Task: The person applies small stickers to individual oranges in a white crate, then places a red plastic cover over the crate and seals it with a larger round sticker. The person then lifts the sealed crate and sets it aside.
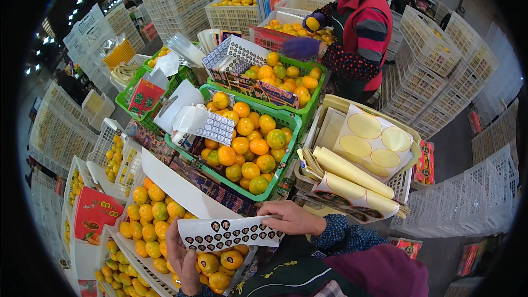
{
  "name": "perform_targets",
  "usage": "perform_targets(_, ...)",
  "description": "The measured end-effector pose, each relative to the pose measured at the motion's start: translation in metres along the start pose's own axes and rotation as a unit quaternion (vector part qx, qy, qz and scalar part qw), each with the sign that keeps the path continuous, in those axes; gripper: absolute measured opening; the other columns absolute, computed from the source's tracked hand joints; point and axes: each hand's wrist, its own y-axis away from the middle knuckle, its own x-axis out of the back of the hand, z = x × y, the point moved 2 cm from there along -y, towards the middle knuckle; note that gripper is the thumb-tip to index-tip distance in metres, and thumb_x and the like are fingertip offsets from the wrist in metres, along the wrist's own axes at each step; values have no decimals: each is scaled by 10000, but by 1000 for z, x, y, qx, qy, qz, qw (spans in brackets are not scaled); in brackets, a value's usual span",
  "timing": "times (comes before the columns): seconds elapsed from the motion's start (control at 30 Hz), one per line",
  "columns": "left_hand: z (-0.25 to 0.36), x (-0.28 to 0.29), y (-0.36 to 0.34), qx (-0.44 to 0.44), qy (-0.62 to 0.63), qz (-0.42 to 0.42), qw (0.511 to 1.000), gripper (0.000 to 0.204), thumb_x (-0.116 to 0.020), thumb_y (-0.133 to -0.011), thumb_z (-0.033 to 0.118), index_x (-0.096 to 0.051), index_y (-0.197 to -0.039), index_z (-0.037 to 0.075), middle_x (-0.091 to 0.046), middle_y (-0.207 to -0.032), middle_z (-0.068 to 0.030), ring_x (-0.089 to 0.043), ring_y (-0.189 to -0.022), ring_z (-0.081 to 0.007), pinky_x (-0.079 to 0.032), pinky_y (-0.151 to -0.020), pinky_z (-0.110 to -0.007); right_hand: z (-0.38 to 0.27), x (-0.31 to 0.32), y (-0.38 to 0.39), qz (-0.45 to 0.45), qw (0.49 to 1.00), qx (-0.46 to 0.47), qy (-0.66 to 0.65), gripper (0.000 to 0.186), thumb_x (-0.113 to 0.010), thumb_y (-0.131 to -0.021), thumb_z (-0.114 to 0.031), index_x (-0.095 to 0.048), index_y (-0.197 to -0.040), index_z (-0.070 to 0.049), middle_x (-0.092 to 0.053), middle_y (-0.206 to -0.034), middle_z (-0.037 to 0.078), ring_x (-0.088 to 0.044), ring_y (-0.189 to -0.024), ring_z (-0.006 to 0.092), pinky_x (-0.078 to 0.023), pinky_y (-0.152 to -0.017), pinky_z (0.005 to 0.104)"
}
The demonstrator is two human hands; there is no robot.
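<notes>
Head view: holding one white sticker sheet [234,235] near, at centre, above oranges [157,212]; pinched at its left end by the left hand [186,261] and at its far right edge by the right hand [291,217], both narrow. Beyond, counting two fruit-filled green crates [283,171], one behind the other, plus a third [184,76] farther left. Right, seeing one pile of round yellow labels [366,126]. Far, right of centre, seeing one co-worker [363,33] in two purple gloves [300,48].

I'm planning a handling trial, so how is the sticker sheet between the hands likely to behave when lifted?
The sticker sheet is probably light, as it looks paper-thin. It seems likely to flop if one end is released, since the left hand and right hand support opposite ends.
</notes>
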Motion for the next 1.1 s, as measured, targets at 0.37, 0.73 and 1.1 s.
perform_targets(0.37,-26,14,10,74,22,11,997,708,-658,-905,70,-408,-1557,-42,-545,-1456,-150,-523,-1385,-249,-378,-1195,-387,5,2,6,-30,998,-59,5,182,-696,-956,-144,-688,-1106,-42,-639,-937,113,-643,-849,284,-522,-764,380)
perform_targets(0.73,-21,9,12,166,102,-24,981,392,-702,-951,92,-543,-1302,20,-633,-1186,-43,-607,-1118,-123,-475,-987,-269,20,-7,-4,-80,992,-100,21,161,-662,-978,-100,-698,-1101,-2,-671,-931,95,-654,-832,219,-513,-755,327)
perform_targets(1.1,-43,16,25,184,44,11,982,63,-713,-1016,68,-669,-1043,33,-643,-886,43,-583,-800,-28,-475,-694,-208,-13,6,-38,-134,976,-30,171,343,-768,-878,-177,-679,-1174,-26,-669,-1078,171,-664,-1025,372,-545,-883,422)
